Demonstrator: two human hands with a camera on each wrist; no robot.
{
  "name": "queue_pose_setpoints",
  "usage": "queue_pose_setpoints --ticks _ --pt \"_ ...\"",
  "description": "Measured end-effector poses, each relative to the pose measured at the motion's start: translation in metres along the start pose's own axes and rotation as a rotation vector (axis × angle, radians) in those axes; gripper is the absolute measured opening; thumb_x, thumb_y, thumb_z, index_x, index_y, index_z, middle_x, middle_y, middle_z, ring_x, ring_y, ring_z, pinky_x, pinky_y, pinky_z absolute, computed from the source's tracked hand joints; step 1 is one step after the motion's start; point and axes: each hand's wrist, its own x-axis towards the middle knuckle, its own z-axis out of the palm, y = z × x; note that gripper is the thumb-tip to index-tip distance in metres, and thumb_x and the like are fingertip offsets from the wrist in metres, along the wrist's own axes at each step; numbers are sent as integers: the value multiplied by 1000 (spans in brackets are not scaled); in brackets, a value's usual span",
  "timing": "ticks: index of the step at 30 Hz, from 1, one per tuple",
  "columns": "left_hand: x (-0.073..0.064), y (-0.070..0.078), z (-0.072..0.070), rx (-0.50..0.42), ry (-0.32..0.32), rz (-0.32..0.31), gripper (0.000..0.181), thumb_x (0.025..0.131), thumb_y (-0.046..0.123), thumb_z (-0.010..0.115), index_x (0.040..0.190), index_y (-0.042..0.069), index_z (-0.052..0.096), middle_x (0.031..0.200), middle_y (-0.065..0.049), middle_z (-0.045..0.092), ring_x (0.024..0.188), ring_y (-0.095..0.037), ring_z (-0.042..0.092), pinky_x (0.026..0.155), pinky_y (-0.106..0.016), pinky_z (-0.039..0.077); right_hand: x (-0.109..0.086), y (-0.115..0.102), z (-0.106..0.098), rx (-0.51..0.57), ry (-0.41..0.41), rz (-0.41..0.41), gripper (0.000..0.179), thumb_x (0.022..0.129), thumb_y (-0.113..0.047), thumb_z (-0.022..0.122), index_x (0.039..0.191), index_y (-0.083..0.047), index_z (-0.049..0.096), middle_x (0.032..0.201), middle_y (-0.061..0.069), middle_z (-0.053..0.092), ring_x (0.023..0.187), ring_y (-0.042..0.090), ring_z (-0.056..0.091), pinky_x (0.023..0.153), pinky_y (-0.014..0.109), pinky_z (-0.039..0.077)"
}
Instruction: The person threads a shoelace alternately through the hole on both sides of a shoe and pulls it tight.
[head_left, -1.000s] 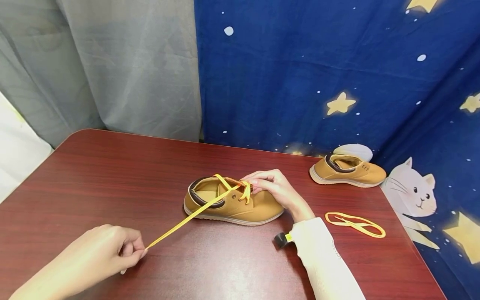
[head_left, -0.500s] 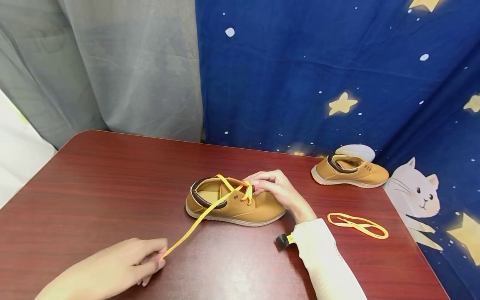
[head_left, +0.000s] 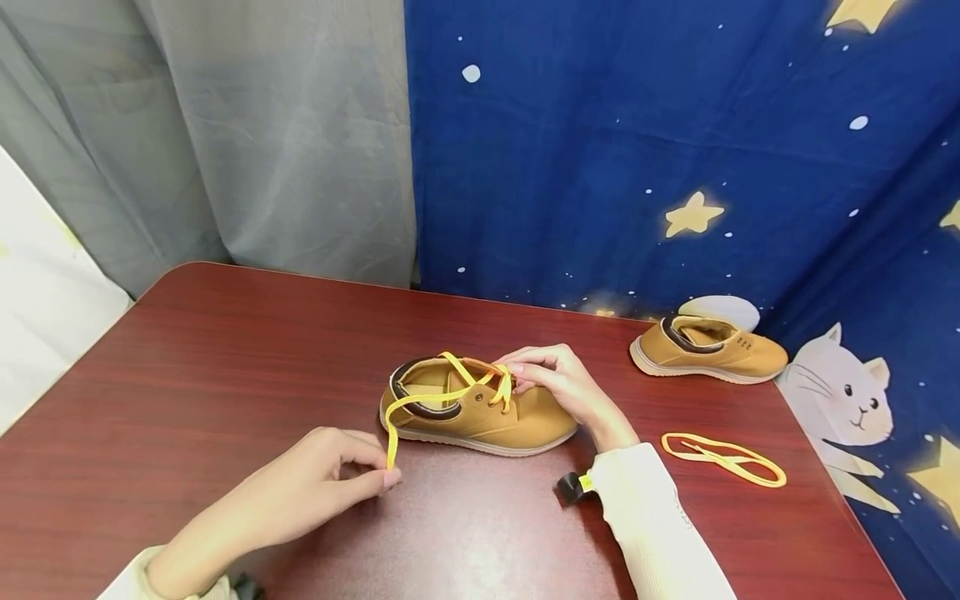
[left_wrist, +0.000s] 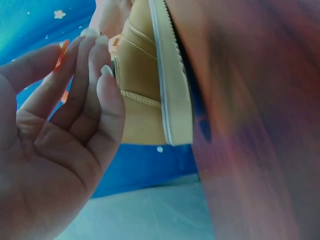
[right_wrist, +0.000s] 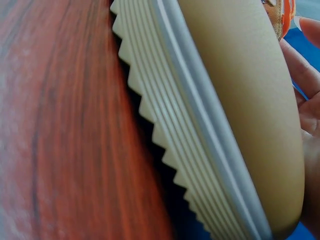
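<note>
Yellow lace [head_left: 425,399] runs slack from the shoe [head_left: 483,427], pinched by the left hand [head_left: 318,479] with thumb and fingertip, probably to control its loose length. At the lacing, the right hand [head_left: 561,381] touches the shoe, seemingly steadying it; whether it pinches anything, I cannot tell. Tan, dark-collared and partly laced, the shoe stands mid-table [head_left: 225,367], toe towards the right edge. Near the back right corner stands an unlaced second shoe [head_left: 705,358]; by the right edge lies a looped spare lace [head_left: 723,459].
</note>
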Motion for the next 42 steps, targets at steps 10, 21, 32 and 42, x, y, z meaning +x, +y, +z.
queue_pose_setpoints --ticks 10,21,32,42 --pt "46 21 2 -70 248 8 9 92 12 73 101 12 75 76 9 73 71 -1 65 65 -20 53 -1 1 0 -8 9 13 29 97 -13 61 117 4 72 117 25 71 89 9 72 77 32 61" --pt "111 37 -2 -8 313 -20 11 94 22 72 90 14 79 78 0 74 70 -9 61 62 -22 46 2 -4 2 -41 37 42 29 97 -15 61 118 2 72 114 22 73 81 9 71 75 31 61" --pt "131 18 16 -96 377 -88 11 87 16 80 93 8 78 83 -5 78 71 -12 73 64 -22 55 -3 -26 0 -188 117 -145 22 90 -5 72 111 -5 74 110 12 68 61 14 54 49 27 45" --pt "130 16 20 -80 372 -102 11 85 18 81 89 9 77 82 -4 78 70 -10 74 64 -22 56 -9 -59 21 -688 28 -205 15 86 -26 81 99 -20 77 89 -11 72 63 13 55 60 22 43"
